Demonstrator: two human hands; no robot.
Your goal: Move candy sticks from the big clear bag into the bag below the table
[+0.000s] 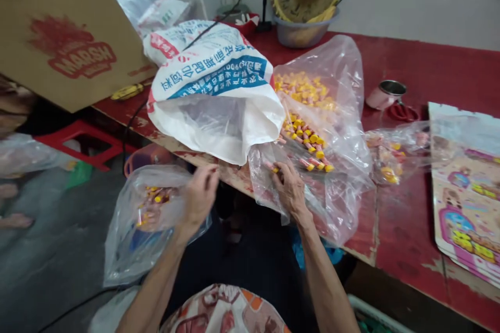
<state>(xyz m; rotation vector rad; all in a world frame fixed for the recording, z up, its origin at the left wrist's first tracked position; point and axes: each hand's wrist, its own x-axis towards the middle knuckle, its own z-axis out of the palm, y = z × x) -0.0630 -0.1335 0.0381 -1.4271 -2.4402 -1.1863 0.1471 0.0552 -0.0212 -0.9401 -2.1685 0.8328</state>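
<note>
Left hand [197,200] pinched on a hanging clear plastic bag [135,250], right hand [291,190] at yellow-tipped sweets [307,143], grip unclear, white woven sack [211,88] beyond on the red table [406,208]. Let that bag slip, sweets spill!

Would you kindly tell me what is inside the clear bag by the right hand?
The bag holds small pink-and-yellow pieces; the white woven sack covers part, hiding what lies beneath.

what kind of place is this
Likely a small, basic workshop: a worn red-painted table, clear plastic bags of small pink-and-yellow items, and a stack of printed cartoon card sheets.
</note>
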